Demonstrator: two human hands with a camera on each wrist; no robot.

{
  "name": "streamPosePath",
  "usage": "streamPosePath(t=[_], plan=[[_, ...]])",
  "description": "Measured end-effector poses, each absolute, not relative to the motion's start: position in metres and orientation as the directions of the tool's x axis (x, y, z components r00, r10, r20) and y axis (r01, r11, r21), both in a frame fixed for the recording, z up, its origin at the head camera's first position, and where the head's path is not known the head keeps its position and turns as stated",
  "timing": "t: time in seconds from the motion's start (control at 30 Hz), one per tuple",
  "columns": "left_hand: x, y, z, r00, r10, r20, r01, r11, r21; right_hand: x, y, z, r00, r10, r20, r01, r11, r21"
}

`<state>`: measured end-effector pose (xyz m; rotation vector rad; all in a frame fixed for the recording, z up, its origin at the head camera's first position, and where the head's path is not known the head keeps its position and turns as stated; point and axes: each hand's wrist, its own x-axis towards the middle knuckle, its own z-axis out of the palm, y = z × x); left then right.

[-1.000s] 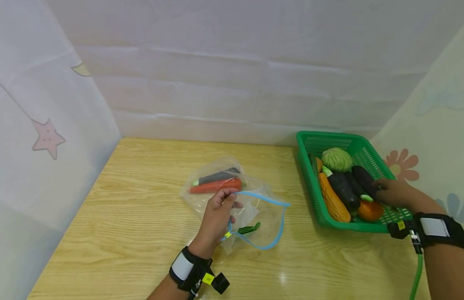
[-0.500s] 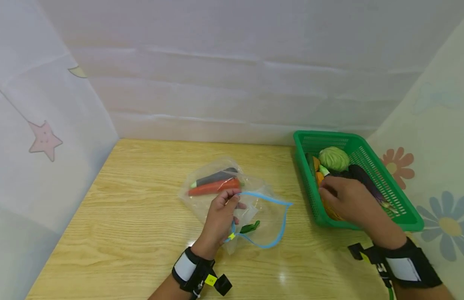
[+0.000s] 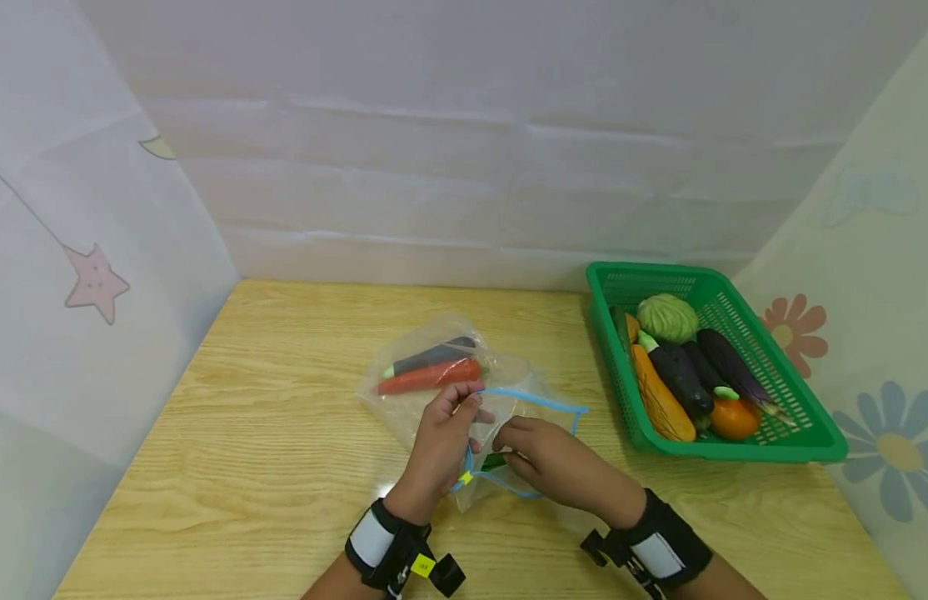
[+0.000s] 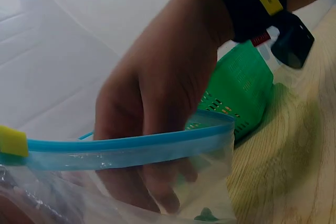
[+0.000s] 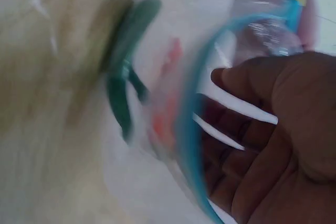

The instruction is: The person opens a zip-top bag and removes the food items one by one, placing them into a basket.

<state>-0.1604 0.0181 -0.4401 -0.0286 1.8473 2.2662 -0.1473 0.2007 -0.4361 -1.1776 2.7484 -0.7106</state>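
My left hand (image 3: 441,425) pinches the blue-edged mouth of a clear zip bag (image 3: 527,398), keeping it spread. The bag lies on the table. Through its plastic show a dark eggplant (image 3: 430,358) and a long red carrot-shaped vegetable (image 3: 422,379), side by side. Some green chili peppers (image 5: 123,66) sit nearer the mouth. My right hand (image 3: 550,462) reaches in at the opening. Its fingers, loosely bent, hold nothing in the right wrist view; in the left wrist view the fingers (image 4: 157,187) show behind the plastic, below the blue rim.
At the right stands a green plastic basket (image 3: 741,452). Inside are a cabbage (image 3: 668,317), an orange-yellow gourd (image 3: 659,396), a round orange vegetable (image 3: 734,419), a purple eggplant (image 3: 737,367) and other dark vegetables. White sheets rise behind and beside the table (image 3: 232,433).
My right hand has left the purple eggplant in the basket and swung left to the bag's mouth. My left hand keeps its grip on the bag, almost in place.
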Motion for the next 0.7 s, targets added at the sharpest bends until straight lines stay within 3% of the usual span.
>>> streamPosePath(t=[0.17,0.3,0.53,0.7], plan=[[-0.159,0.017,-0.441,-0.977,0.153,-0.15,-0.181,-0.212,0.96,-0.152,0.182,-0.456,-0.675,-0.737,0.022,-0.675,0.605,-0.423],[-0.158,0.017,-0.441,-0.977,0.153,-0.146,-0.178,-0.216,0.96,-0.153,0.174,-0.462,-0.641,-0.767,0.015,-0.704,0.58,-0.411],[-0.159,0.016,-0.442,-0.978,0.145,-0.151,-0.181,-0.222,0.958,-0.151,0.17,-0.465,-0.677,-0.736,0.001,-0.696,0.64,-0.326],[-0.159,0.014,-0.442,-0.979,0.138,-0.152,-0.178,-0.202,0.963,-0.148,0.17,-0.459,-0.697,-0.717,0.018,-0.708,0.684,-0.172]])
